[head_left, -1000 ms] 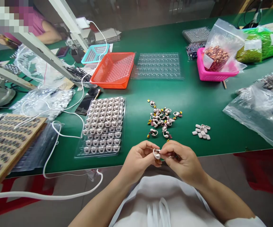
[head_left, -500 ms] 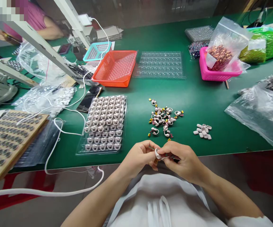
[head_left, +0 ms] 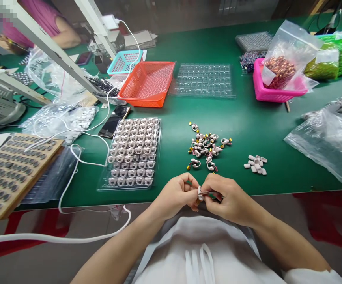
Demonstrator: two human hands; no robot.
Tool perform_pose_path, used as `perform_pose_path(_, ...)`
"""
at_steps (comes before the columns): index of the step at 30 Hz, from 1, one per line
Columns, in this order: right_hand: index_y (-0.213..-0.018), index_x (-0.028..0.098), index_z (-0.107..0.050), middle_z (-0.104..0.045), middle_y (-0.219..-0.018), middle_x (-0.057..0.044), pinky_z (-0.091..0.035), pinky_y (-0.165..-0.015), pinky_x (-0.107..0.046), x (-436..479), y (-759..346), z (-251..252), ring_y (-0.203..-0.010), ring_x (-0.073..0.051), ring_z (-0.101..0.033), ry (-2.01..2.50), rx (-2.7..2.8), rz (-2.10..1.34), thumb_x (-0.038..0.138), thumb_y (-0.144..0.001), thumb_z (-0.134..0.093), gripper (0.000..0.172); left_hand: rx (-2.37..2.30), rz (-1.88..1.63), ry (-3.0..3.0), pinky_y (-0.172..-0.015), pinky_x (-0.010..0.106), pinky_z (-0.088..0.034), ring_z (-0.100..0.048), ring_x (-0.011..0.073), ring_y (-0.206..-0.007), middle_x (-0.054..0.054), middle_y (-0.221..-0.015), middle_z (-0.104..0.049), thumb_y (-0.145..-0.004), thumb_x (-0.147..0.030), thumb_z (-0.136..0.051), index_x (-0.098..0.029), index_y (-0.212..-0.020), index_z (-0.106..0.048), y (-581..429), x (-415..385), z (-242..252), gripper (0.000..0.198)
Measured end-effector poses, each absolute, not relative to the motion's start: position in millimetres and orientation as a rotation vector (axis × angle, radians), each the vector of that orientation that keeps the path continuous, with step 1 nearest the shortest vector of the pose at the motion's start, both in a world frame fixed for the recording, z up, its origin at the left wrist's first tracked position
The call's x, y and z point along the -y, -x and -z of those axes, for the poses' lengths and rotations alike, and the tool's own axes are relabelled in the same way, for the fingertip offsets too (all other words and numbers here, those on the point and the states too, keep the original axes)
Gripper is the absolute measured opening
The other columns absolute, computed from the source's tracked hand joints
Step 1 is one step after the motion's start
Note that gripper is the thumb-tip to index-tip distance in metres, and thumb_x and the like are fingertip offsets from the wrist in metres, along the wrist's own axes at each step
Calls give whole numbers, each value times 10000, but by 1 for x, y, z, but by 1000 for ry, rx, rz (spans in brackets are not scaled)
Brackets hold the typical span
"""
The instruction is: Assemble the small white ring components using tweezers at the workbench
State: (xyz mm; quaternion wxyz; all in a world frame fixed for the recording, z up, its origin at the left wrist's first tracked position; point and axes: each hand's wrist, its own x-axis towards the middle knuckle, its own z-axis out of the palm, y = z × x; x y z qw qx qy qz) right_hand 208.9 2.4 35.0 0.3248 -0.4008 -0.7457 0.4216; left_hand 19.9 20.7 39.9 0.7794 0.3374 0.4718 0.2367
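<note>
Just over the table's front edge, my left hand (head_left: 181,196) pinches a small off-white earphone part (head_left: 200,193) between thumb and fingers. My right hand (head_left: 228,197) is closed around tweezers (head_left: 208,192), thin and metallic, whose tip touches that part; most of the tool is hidden by the fingers. Beyond the hands lies a loose pile of similar earphone parts (head_left: 200,147) with curved loops and yellow tabs. To the right of the pile is a small heap of off-white caps (head_left: 256,163).
A clear tray of rounded parts (head_left: 133,150) lies left of the pile. Behind stand an orange basket (head_left: 147,100), a flat clear tray (head_left: 203,81) and a pink basket (head_left: 277,94) holding a bag. White cables (head_left: 89,161) cross the left side. Another person's arm (head_left: 66,35) shows at upper left.
The tweezers' tip has come against the earphone part, which has turned slightly between my left fingers. The view has shifted a little, and both hands stay close together.
</note>
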Motion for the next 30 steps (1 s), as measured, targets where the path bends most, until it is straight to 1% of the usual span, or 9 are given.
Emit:
perform_pose_path(4,-837,190,-600,-544,-767,26,-357,-597,-221,-5,-208,-33,-641,-106,-471,1091,1929,-1055,25,-766,-563,183,-1024,-587,-760,-540,224,-569,-627,102,-512,4,-616,-687,-691,-277,-824,-123,-772,-618,-20,-19,-40,270)
perform_pose_path(8,-785,197,-564,-511,-739,33,-336,-551,-218,-4,-209,-30,-621,-108,-441,1183,1736,-1148,71,-813,-566,128,-954,-675,-831,-699,277,-611,-695,145,-718,60,-861,-745,-790,-325,-784,-116,-924,-715,-19,-14,-38,257)
perform_pose_path(10,-761,200,-536,-480,-719,40,-321,-529,-218,-3,-209,-29,-611,-108,-419,1232,1629,-1223,109,-838,-578,126,-941,-707,-873,-751,293,-609,-700,159,-778,73,-925,-752,-815,-325,-771,-130,-990,-731,-20,-11,-35,265)
perform_pose_path(12,-745,201,-514,-443,-695,48,-314,-525,-221,-3,-210,-29,-606,-109,-392,1256,1550,-1300,155,-863,-592,149,-975,-754,-933,-766,303,-606,-702,178,-807,78,-919,-755,-820,-321,-770,-142,-995,-738,-21,-9,-30,252)
perform_pose_path(15,-739,198,-500,-410,-689,53,-315,-533,-227,-3,-210,-30,-609,-111,-362,1258,1469,-1402,197,-879,-598,171,-1057,-854,-1082,-766,297,-597,-705,197,-826,71,-885,-754,-814,-295,-773,-158,-938,-747,-23,-6,-22,186)
perform_pose_path(20,-743,187,-518,-362,-670,58,-295,-534,-239,-5,-211,-29,-608,-114,-328,1260,1394,-1534,265,-894,-619,197,-1057,-914,-1329,-749,260,-583,-703,176,-791,49,-863,-744,-846,-191,-713,-173,-910,-731,-23,-8,-16,70)
perform_pose_path(25,-790,181,-574,-416,-650,49,-303,-532,-244,-3,-210,-25,-595,-118,-358,1284,1324,-1583,338,-911,-623,205,-1098,-904,-1607,-707,233,-557,-679,153,-736,39,-857,-729,-866,-134,-662,-178,-927,-706,-21,-10,-22,87)
perform_pose_path(30,-796,180,-594,-441,-640,41,-316,-523,-240,-4,-206,-25,-588,-122,-381,1298,1344,-1528,356,-911,-628,213,-1190,-791,-1674,-724,239,-547,-689,171,-756,41,-866,-749,-878,-159,-664,-197,-911,-711,-20,-11,-31,69)
